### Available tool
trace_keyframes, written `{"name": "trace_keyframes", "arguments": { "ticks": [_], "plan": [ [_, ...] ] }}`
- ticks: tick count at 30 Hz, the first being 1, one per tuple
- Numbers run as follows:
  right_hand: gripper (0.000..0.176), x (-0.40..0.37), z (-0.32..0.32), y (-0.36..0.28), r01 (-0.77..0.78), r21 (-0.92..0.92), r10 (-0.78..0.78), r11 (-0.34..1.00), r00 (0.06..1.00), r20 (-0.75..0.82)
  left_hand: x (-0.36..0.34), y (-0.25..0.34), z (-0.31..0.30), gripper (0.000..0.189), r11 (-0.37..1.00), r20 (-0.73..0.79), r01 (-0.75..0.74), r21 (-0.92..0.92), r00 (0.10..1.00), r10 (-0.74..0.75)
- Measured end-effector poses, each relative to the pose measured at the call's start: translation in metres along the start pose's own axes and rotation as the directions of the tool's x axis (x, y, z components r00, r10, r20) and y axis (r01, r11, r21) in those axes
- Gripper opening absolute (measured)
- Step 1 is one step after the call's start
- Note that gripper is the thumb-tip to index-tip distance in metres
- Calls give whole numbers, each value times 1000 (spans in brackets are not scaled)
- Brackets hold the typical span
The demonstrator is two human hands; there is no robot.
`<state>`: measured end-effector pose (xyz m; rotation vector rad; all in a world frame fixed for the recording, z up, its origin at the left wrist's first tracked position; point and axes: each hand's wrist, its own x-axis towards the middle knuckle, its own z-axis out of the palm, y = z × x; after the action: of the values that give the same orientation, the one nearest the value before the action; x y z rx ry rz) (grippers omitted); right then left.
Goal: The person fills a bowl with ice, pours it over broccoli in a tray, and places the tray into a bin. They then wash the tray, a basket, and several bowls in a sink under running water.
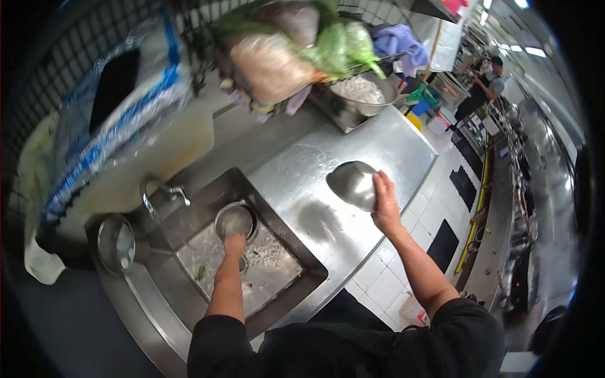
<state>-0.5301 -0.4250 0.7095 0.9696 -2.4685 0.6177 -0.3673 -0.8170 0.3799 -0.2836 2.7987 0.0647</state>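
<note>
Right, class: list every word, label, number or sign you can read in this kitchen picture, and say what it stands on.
None can be read.
Blue-and-white bag: blue print, too blurred.
Steel bowl under the right hand, small bowl at the left hand: no markings visible.

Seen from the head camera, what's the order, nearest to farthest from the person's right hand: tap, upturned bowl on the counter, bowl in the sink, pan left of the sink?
1. Upturned bowl, on the counter, touching the right hand.
2. Sink bowl, down in the basin.
3. Tap, behind the basin.
4. Pan, at the sink's far left.
</note>
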Motion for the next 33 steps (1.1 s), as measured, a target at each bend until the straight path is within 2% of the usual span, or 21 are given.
{"name": "trace_keyframes", "arguments": {
  "ticks": [2, 5, 6, 9, 13, 16, 17, 18, 19, 20, 21, 22, 24, 25, 26, 27, 28, 29, 30, 32, 33],
  "plan": [
    [83, 4, -36, 17, 90, -79, -99, 993, 987, -130, -18, 6, -17, 20, 985, 37, 46, -169, 999, -40],
    [82, 29, -73, 18, 77, 16, -69, 997, 947, -315, -39, 8, -31, 17, 995, -77, 36, -92, 996, -43],
    [83, 43, -82, 21, 89, -2, -84, 996, 928, -364, -52, 8, -50, 15, 934, -144, 163, -317, 965, -218],
    [79, 106, -101, 35, 164, -23, -154, 986, 855, -495, -67, -36, -36, 14, 570, -175, 266, -777, 779, -602],
    [61, 237, -112, 59, 221, -234, -321, 947, 695, -644, -103, -83, -41, 13, 217, -167, 43, -975, 497, -852],
    [49, 340, -100, 75, 190, -478, -458, 857, 705, -541, -126, -89, -84, 15, 377, -190, 321, -869, 487, -852],
    [57, 378, -87, 99, 306, -611, -576, 730, 757, -309, -131, -79, -95, 18, 186, -146, 58, -981, 413, -899],
    [52, 398, -71, 107, 365, -579, -540, 729, 826, -159, -124, -124, -46, 19, 611, -504, 209, -764, 399, -766],
    [48, 403, -64, 112, 371, -491, -453, 788, 890, -56, -133, -102, -92, 20, 401, -276, 361, -842, 350, -895],
    [44, 406, -58, 113, 363, -405, -402, 839, 915, -13, -135, -86, -110, 21, 90, -111, -125, -988, 173, -979],
    [40, 399, -55, 110, 352, -323, -391, 878, 918, -63, -144, -83, -127, 24, -66, 24, -260, -963, 162, -987],
    [30, 360, -59, 82, 511, -188, -518, 839, 643, -564, -153, -72, -148, 19, -158, 118, -304, -939, 146, -982],
    [17, 259, -56, 27, 278, 2, -197, 961, 686, -701, -155, -93, -142, 9, -301, 257, -580, -757, 159, -953],
    [13, 219, -24, 15, 291, 373, 60, 881, 714, -697, -161, -89, -148, 9, -306, 268, -584, -752, 153, -951],
    [9, 171, 12, -18, 188, 630, 271, 754, 784, -558, -171, -81, -165, 9, -449, 375, -687, -571, 268, -887],
    [11, 135, 47, -45, 308, 623, 59, 719, 866, -496, -176, -80, -175, 10, -566, 445, -744, -356, 397, -803],
    [18, 95, 88, -76, 174, 597, -75, 783, 979, -188, -168, -89, -157, 10, -577, 449, -738, -350, 409, -795],
    [39, 57, 163, -98, -229, 640, -47, 733, 922, 384, -159, -95, -128, 11, -627, 462, -711, -318, 462, -757],
    [64, 47, 154, -166, -699, 582, 3, 417, 641, 768, -151, -96, -104, 11, -662, 478, -687, -300, 492, -728],
    [73, 21, 219, -236, -917, 398, -178, 34, 387, 905, -132, -89, -63, 12, -774, 503, -587, -237, 608, -615],
    [75, 16, 248, -267, -924, 378, -308, -55, 376, 874, -121, -78, -45, 12, -842, 508, -506, -186, 684, -523]
  ]
}}
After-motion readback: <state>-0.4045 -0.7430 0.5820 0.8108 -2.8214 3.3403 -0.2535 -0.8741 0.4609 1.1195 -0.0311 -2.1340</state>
